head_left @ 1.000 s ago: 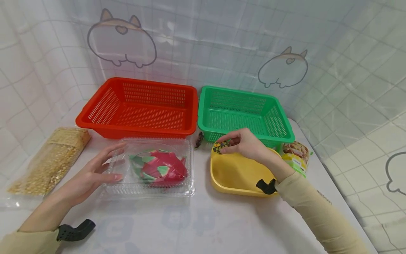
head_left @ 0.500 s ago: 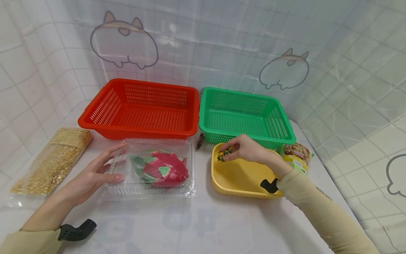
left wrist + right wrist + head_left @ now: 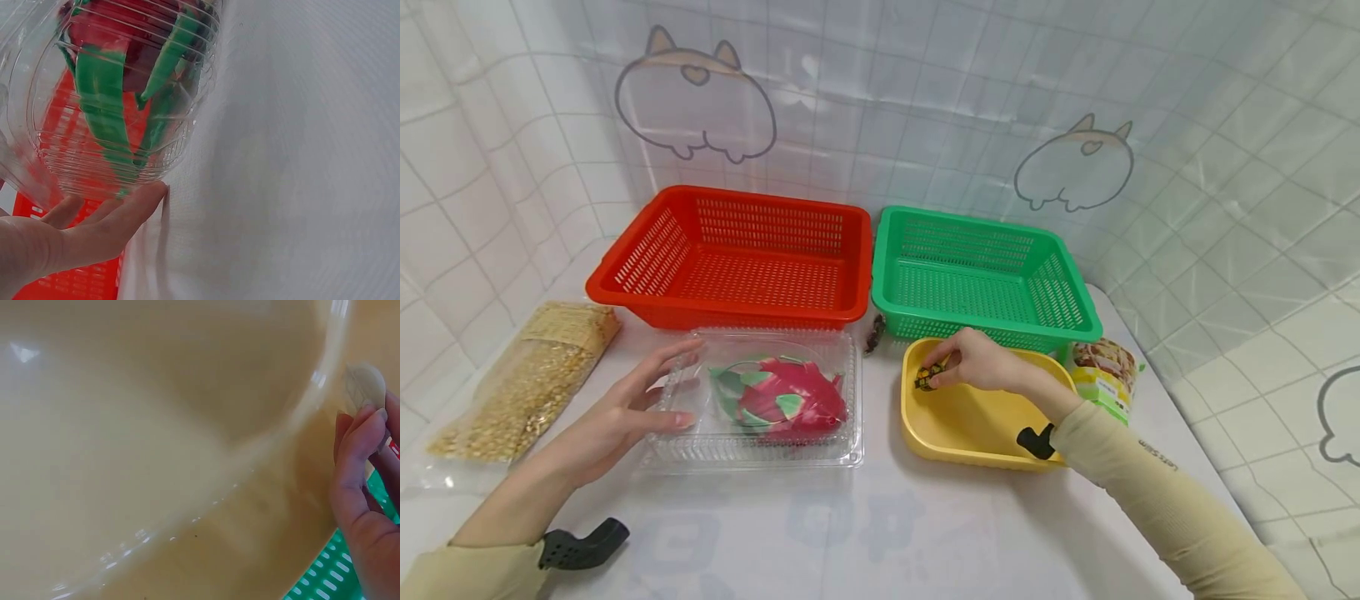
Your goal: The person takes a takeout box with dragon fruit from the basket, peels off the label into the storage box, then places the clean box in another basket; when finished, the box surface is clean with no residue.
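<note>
My right hand (image 3: 988, 360) pinches a small printed piece (image 3: 927, 377), black with yellow and green, inside the yellow tub (image 3: 985, 454) near its left wall. In the right wrist view the piece (image 3: 365, 386) shows a pale, curved, creased back between thumb and fingers. A clear plastic clamshell box (image 3: 700, 446) lies closed on the table with a red-and-green dragon fruit (image 3: 797, 396) inside. My left hand (image 3: 625, 408) rests at its left end, thumb and fingers spread and fairly straight. The left wrist view has those fingertips right at the box's ribbed wall (image 3: 94, 181).
A red basket (image 3: 760, 315) and a green basket (image 3: 977, 332) stand side by side at the back. A dark small item (image 3: 875, 333) sits between them. A bag of yellow kernels (image 3: 527, 392) lies left. A printed food packet (image 3: 1105, 375) stands right of the tub.
My right hand has lowered the printed piece from the tub's back-left rim to inside the tub. The left hand keeps its place on the clamshell box.
</note>
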The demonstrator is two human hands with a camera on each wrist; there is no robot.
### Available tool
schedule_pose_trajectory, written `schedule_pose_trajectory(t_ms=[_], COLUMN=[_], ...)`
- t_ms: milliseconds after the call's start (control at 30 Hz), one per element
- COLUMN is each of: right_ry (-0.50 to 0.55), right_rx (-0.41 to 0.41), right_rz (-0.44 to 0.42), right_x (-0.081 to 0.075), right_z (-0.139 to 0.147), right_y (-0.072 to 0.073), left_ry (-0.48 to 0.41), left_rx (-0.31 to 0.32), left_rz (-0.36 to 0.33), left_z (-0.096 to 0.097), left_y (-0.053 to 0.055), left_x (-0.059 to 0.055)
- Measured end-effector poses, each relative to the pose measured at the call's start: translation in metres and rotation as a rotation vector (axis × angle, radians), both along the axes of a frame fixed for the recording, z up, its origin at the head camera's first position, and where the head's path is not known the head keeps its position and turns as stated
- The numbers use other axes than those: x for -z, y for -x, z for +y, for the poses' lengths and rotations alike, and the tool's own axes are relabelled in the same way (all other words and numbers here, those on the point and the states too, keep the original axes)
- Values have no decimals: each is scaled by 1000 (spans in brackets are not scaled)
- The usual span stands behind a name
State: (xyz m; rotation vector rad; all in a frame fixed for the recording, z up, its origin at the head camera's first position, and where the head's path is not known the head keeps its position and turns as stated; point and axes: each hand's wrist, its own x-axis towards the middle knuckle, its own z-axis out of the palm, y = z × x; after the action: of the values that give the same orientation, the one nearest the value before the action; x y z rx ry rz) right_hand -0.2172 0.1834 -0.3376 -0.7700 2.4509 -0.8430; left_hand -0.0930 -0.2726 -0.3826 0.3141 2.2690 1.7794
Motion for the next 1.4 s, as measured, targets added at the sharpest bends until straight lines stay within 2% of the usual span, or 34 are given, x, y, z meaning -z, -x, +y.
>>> schedule_pose_trajectory(t_ms=[233,400,800,1067,1400], right_ry=[-35,-55,-117,-166,-182], right_rx=[-22,-38,-60,-35,-64], right_rz=[30,68,184,223,342], right_x=[4,9,13,17,23], right_z=[-1,0,1,-2,-6], right_y=[0,0,-1,-2,-7], left_ry=[-49,-25,-50,-45,-16], left_rx=[-4,-5,-4,-2,-8], left_rz=[-23,-12,-21,-24,-38], left_z=[1,1,1,1,0], left_y=[0,-1,-1,-1,-1], left_x=[-1,-2,-3,-3,-2])
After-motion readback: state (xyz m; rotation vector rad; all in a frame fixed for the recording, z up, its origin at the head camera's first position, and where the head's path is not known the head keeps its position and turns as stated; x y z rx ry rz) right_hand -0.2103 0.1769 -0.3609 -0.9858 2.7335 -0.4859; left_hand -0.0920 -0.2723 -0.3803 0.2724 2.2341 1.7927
